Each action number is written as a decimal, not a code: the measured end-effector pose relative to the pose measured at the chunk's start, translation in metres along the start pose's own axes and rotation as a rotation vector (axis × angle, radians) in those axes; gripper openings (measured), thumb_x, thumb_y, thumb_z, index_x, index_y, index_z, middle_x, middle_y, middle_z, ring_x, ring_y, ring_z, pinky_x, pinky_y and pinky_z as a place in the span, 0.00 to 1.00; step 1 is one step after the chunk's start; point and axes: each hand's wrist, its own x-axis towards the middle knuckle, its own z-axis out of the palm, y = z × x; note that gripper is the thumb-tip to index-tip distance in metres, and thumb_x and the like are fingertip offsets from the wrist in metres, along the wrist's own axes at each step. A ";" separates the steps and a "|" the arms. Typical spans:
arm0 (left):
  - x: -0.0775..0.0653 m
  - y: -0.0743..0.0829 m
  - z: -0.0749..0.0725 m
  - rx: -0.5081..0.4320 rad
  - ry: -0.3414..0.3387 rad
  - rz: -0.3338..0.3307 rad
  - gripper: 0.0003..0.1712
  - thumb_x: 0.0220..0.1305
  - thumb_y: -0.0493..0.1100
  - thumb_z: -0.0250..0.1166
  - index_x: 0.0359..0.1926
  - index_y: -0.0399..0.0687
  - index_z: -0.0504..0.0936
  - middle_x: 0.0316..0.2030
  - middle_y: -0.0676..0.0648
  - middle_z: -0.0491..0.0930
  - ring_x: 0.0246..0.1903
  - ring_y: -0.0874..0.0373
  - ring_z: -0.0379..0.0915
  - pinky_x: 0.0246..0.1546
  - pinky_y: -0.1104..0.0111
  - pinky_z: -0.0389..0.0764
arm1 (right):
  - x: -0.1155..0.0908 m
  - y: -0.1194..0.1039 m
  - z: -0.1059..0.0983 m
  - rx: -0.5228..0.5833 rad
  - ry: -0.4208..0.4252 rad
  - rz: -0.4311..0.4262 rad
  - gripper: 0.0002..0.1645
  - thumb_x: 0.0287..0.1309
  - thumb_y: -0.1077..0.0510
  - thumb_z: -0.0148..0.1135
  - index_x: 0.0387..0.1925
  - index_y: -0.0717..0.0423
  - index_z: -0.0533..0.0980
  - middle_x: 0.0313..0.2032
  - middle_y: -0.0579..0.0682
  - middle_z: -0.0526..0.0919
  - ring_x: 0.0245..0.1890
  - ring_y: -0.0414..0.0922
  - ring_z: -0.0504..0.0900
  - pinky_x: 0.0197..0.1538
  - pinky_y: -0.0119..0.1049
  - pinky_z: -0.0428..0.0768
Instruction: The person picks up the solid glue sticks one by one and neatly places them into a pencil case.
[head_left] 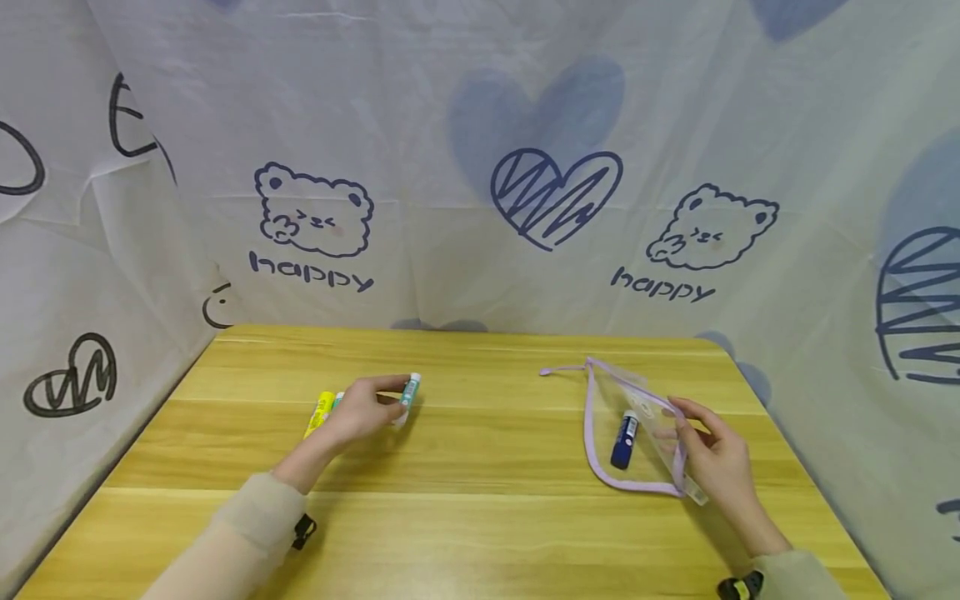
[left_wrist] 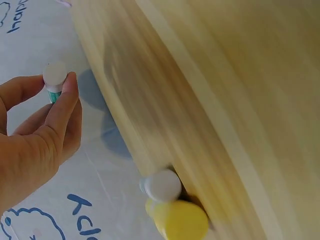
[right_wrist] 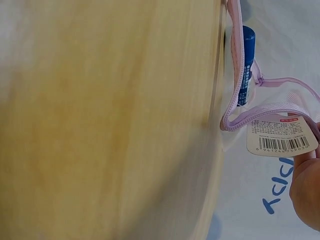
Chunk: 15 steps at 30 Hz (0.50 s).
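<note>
My left hand (head_left: 363, 412) pinches a green glue stick (head_left: 408, 395) with a white end between thumb and fingers, raised over the table. In the left wrist view, its round white end (left_wrist: 55, 76) faces the camera. At the right, my right hand (head_left: 722, 458) grips the edge of a clear zip pouch (head_left: 590, 421) with lilac trim, holding its mouth apart. A dark blue glue stick (head_left: 624, 442) lies inside the pouch. The right wrist view shows a barcode tag (right_wrist: 282, 136) on the pouch by my fingers.
Beside my left wrist lie a yellow glue stick (head_left: 320, 412) and another green one (head_left: 340, 397), partly hidden by the hand. The wooden table (head_left: 480, 533) meets a printed cloth (head_left: 435, 250) at its back edge. A zipper pull (head_left: 545, 372) extends left from the pouch.
</note>
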 end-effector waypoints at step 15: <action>0.012 0.006 0.028 -0.223 0.029 0.049 0.30 0.71 0.28 0.62 0.72 0.30 0.70 0.67 0.28 0.72 0.56 0.40 0.80 0.46 0.62 0.88 | 0.000 0.001 0.001 -0.076 0.032 -0.022 0.17 0.75 0.64 0.58 0.61 0.62 0.80 0.50 0.60 0.87 0.36 0.30 0.87 0.31 0.29 0.86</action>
